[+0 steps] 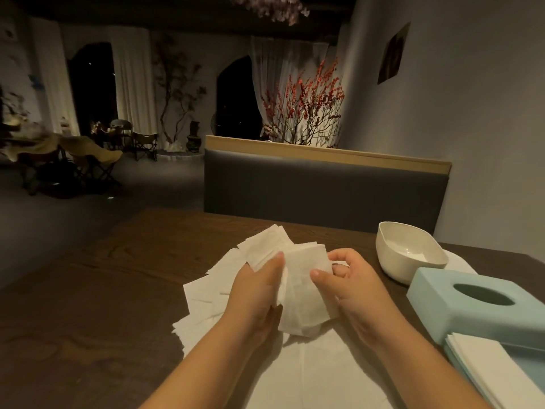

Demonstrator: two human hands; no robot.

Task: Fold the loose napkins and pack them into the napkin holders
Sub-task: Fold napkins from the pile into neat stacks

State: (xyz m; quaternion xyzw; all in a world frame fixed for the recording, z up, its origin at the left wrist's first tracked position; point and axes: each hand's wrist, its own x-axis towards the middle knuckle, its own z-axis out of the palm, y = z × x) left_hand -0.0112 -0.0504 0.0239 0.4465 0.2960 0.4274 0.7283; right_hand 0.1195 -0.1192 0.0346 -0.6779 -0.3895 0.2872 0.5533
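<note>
Both my hands hold a stack of white folded napkins (303, 290) above the table's middle. My left hand (259, 293) grips the stack's left side, thumb up along its edge. My right hand (351, 284) pinches the right side between thumb and curled fingers. More loose napkins (206, 302) lie fanned out on the table beneath and to the left. A pale blue napkin holder lid (477, 305) with an oval slot lies at the right. In front of it a blue holder base (528, 376) carries a neat stack of napkins (489, 370).
A white bowl-shaped dish (410, 252) stands at the back right of the dark wooden table (88, 320). A large white sheet (309, 373) lies under my forearms. A grey padded bench back (324, 187) runs behind the table.
</note>
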